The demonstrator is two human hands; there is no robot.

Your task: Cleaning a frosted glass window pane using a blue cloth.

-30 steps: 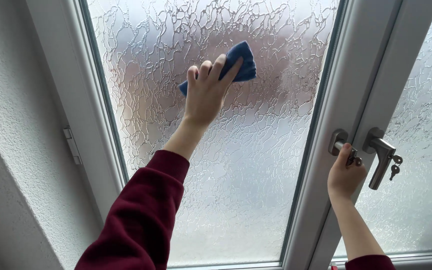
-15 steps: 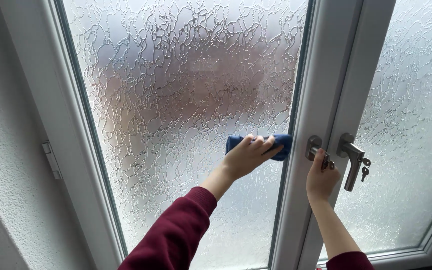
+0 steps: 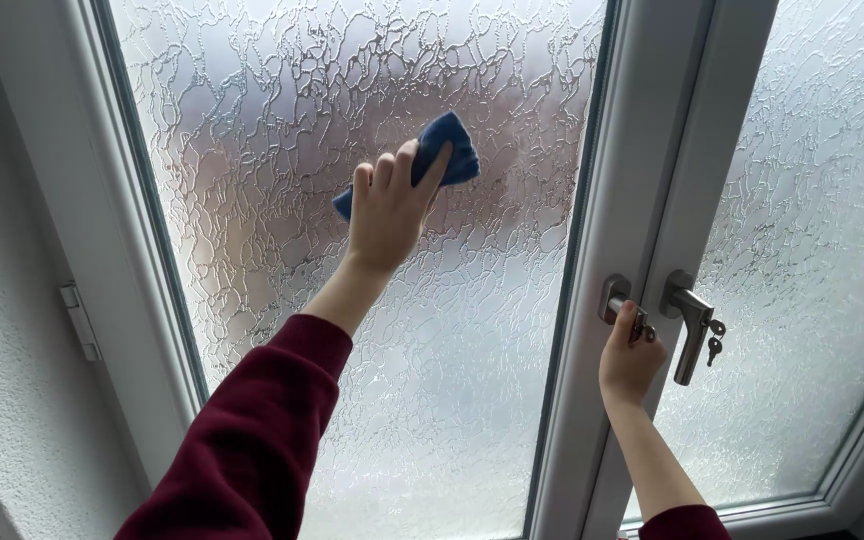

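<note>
On the upper middle of the left pane [image 3: 282, 120], the left hand [image 3: 384, 215] is pressing a folded blue cloth [image 3: 437, 158] flat against the patterned glass, fingers spread over it, the cloth's top corner poking out above the fingertips. The right hand [image 3: 630, 358] is closing around the left handle [image 3: 616, 300] on the white centre frame [image 3: 642, 150], bracing the window. A second handle [image 3: 690, 318], with small keys hanging from it, is sitting just beside it, untouched.

Judgement: the ridged texture is likely trapping dirt, so firm, even pressure and overlapping strokes reaching the pane's edges would be serving best, with the handle grip kept steady.

The grasped handle's lever is mostly covered by the fingers. The glass is blurring everything behind it. A hinge [image 3: 80, 320] is showing on the left frame edge; both panes are running out of view.
</note>
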